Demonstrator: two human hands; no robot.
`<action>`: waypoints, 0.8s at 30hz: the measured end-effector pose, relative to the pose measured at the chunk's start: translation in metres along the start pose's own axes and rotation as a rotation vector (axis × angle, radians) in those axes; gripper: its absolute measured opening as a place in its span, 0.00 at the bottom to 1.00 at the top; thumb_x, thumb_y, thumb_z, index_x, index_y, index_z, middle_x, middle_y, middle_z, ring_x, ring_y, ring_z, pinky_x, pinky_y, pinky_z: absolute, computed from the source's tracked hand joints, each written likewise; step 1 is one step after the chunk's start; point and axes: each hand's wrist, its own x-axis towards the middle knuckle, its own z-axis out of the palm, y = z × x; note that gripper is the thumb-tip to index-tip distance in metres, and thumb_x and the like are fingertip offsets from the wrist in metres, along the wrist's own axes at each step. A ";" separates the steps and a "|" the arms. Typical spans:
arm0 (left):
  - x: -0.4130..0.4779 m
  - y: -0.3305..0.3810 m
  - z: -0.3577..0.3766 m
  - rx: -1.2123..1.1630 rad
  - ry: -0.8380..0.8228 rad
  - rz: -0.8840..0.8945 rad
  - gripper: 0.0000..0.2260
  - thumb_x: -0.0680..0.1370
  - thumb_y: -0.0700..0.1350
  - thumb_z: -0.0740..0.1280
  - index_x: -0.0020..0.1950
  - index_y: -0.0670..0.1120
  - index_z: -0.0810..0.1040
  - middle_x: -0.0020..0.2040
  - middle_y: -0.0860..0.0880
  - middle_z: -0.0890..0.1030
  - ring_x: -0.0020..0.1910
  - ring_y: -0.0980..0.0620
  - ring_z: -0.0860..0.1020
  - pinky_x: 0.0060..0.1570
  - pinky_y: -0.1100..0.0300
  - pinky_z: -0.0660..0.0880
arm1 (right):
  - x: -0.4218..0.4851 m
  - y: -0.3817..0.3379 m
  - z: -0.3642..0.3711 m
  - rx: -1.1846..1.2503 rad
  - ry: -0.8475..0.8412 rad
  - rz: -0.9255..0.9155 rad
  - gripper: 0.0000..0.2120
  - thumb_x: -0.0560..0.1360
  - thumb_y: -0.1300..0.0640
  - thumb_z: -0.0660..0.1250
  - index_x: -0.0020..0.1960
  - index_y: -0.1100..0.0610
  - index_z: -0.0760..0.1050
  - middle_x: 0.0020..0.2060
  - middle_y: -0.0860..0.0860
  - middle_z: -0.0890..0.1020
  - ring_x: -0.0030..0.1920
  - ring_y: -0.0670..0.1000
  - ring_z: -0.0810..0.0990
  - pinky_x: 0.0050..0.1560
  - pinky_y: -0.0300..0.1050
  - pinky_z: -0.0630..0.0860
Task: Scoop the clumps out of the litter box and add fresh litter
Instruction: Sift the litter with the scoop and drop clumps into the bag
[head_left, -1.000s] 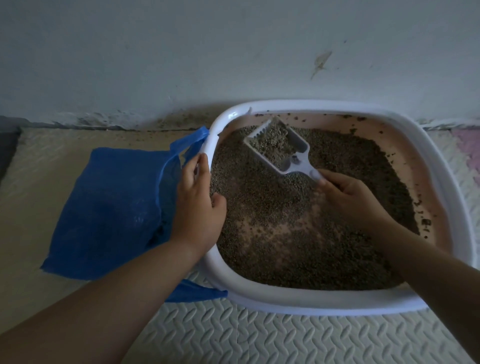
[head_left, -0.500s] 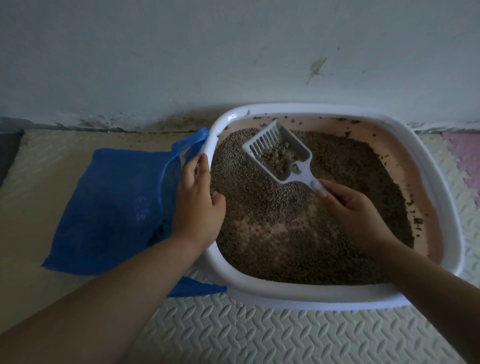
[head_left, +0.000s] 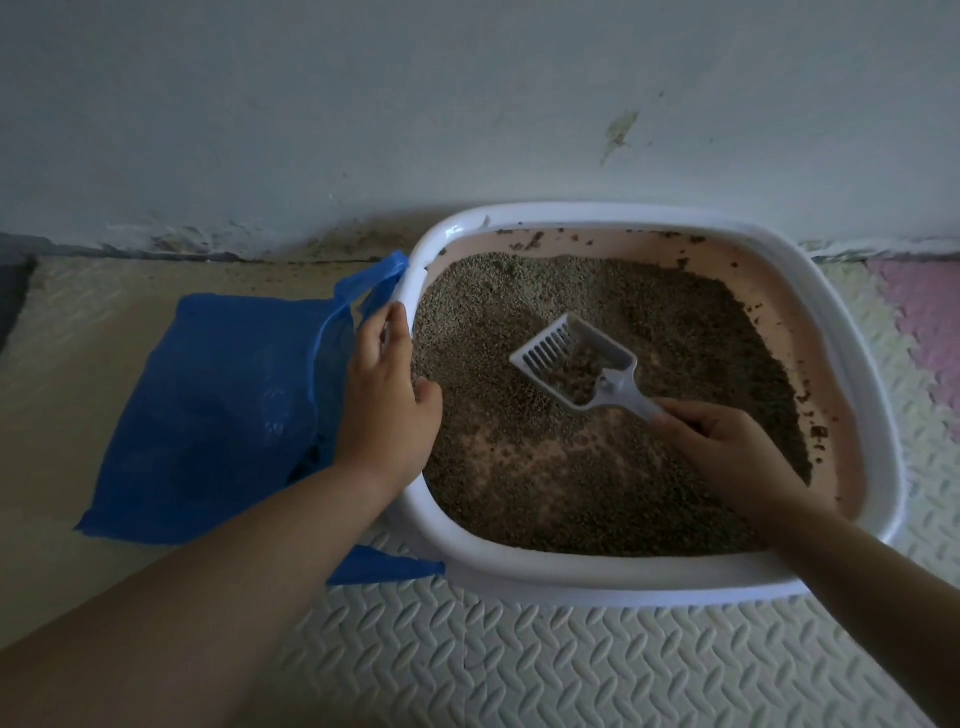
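Head view: white-rimmed litter box (head_left: 675, 579) on floor mat, grey-brown litter (head_left: 597, 291), bare patch centre. Right hand (head_left: 727, 447) closed on scoop (head_left: 582, 364); left hand (head_left: 387, 395) grips left rim. Scoop has shifted nearer, load mostly sifted out.

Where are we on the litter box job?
Mid-scoop. Done: nothing clearly finished. In hand: right hand holds the scoop over the litter, some material in it; left hand grips the litter box rim beside the blue bag. Left: dumping into the bag, more scooping, fresh litter; none in view.
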 end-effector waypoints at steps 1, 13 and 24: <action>0.000 0.000 0.000 0.004 0.001 0.003 0.30 0.79 0.39 0.61 0.78 0.48 0.52 0.75 0.55 0.52 0.71 0.53 0.58 0.66 0.63 0.59 | -0.002 0.000 -0.002 -0.020 -0.008 0.003 0.09 0.78 0.50 0.63 0.56 0.42 0.80 0.23 0.45 0.72 0.23 0.44 0.66 0.25 0.34 0.62; 0.000 0.000 -0.001 0.029 -0.014 0.011 0.30 0.79 0.40 0.61 0.78 0.47 0.51 0.75 0.53 0.52 0.72 0.50 0.58 0.67 0.61 0.60 | 0.000 -0.024 0.011 -0.108 -0.037 0.122 0.11 0.79 0.50 0.62 0.43 0.49 0.82 0.26 0.53 0.73 0.26 0.49 0.66 0.29 0.42 0.61; -0.001 0.002 0.000 0.016 -0.006 -0.005 0.30 0.79 0.39 0.59 0.78 0.47 0.50 0.76 0.54 0.51 0.73 0.52 0.56 0.65 0.64 0.57 | 0.062 -0.060 0.064 -0.118 0.041 0.132 0.17 0.79 0.57 0.58 0.31 0.58 0.67 0.24 0.50 0.64 0.24 0.49 0.58 0.28 0.39 0.54</action>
